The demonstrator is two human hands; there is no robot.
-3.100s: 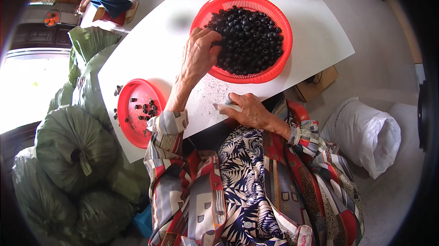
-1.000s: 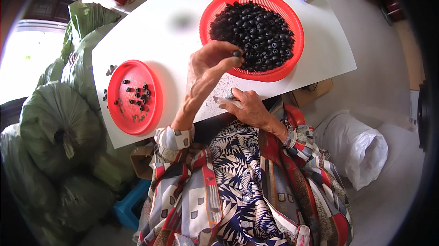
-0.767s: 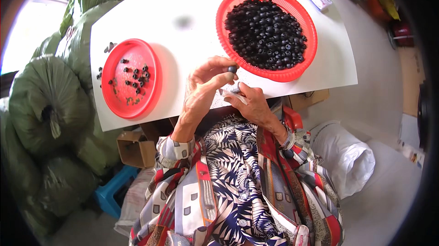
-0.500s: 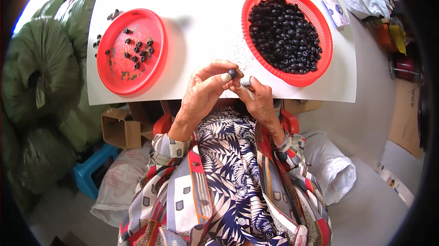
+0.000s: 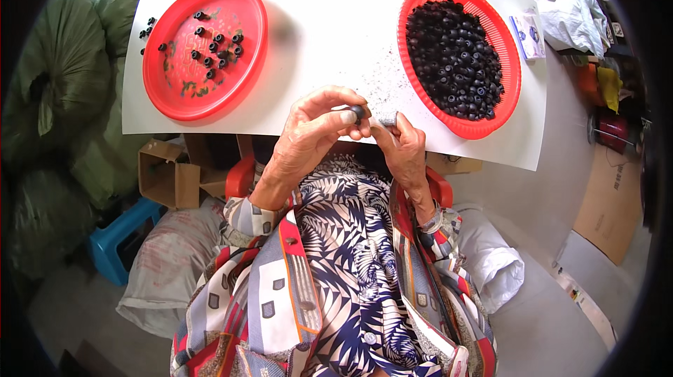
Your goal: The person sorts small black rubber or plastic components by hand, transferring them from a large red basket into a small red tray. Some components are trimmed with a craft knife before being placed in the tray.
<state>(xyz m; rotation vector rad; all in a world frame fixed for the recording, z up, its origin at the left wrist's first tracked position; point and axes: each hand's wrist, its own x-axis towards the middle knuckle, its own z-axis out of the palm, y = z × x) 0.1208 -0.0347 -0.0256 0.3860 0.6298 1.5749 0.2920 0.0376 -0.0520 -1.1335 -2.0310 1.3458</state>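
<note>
In front of my body, over the near edge of the white table, my left hand (image 5: pixel 301 135) pinches a small round black part (image 5: pixel 358 113) between thumb and fingers. Close beside it, my right hand (image 5: pixel 404 153) has its fingers bent round a small greyish piece (image 5: pixel 387 120), whose kind I cannot make out. The fingertips of both hands nearly meet. To the right stands a red slotted basket (image 5: pixel 512 76) heaped with black parts (image 5: pixel 456 62) of similar size, several with hollow ends. At the left, a red round tray (image 5: pixel 165 93) holds several scattered black parts (image 5: pixel 208 62).
Dark specks (image 5: pixel 385 83) dot the white table (image 5: pixel 329 19) beyond my hands. A small white-and-blue box (image 5: pixel 527 36) lies right of the basket. Green sacks (image 5: pixel 63 83), a cardboard box (image 5: pixel 168 177) and a blue stool (image 5: pixel 119 240) stand at the left.
The view has shifted, so tray and basket appear higher and a little farther apart. My left hand keeps its pinch on the black part; my right fingers have drawn slightly to the right.
</note>
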